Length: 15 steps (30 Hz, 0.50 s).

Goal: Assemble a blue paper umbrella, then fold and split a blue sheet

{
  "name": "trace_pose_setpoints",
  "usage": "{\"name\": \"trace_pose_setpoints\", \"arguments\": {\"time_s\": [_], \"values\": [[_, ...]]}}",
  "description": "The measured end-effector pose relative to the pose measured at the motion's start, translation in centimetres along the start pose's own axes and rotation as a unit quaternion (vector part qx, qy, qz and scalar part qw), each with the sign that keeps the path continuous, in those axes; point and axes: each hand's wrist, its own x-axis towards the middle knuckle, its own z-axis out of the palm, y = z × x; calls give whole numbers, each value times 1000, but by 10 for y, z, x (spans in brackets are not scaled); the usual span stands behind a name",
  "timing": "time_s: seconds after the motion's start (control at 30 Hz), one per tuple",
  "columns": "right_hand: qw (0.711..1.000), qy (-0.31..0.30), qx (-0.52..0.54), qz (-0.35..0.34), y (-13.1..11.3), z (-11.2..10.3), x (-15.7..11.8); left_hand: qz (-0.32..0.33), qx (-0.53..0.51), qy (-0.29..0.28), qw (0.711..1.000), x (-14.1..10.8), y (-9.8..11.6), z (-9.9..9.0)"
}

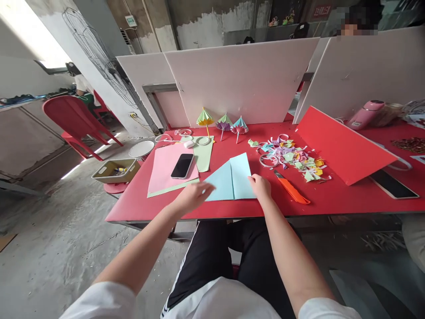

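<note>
A folded sheet of light blue paper point(241, 177) lies at the table's front edge, with a crease running down its middle. My right hand point(261, 187) pinches its right edge between thumb and fingers. At the paper's left side, my left hand point(197, 194) is closed with bent fingers, the fingertips at the paper's edge. An orange utility knife point(292, 188) lies right of my right hand. Beyond my left hand, a black phone point(182, 166) rests on pink paper point(161, 166), with green paper point(203, 155) beside it.
Three small paper umbrellas point(225, 122) stand behind the blue paper. Colourful paper scraps point(295, 155) and tape rolls lie to the right, before a propped red board point(345, 146). A pink bottle point(367, 114) stands behind it. White panels point(239, 79) border the table; a bin point(116, 170) sits left.
</note>
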Motion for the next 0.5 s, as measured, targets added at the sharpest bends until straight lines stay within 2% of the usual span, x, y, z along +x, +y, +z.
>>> {"name": "trace_pose_setpoints", "arguments": {"time_s": [0.13, 0.2, 0.27, 0.37, 0.43, 0.5], "values": [[1000, -26, 6, -7, 4, -6, 6, 8, 67, -9, 998, 67, -14, 39], [1000, -29, 10, -7, 5, -8, 7, 19, 75, -21, 997, 83, -17, 60], [999, -30, 14, -8, 5, -8, 7, 18, 82, -15, 996, 81, -16, 73], [999, -29, 19, -11, 6, -7, 6, 28, 82, 15, 996, 44, -9, 76], [999, -27, 22, -12, 7, -7, 6, 67, 42, 81, 994, -4, -4, 76], [999, -24, 25, -13, 7, -6, 6, 83, 7, 115, 990, -66, 0, 80]]}}
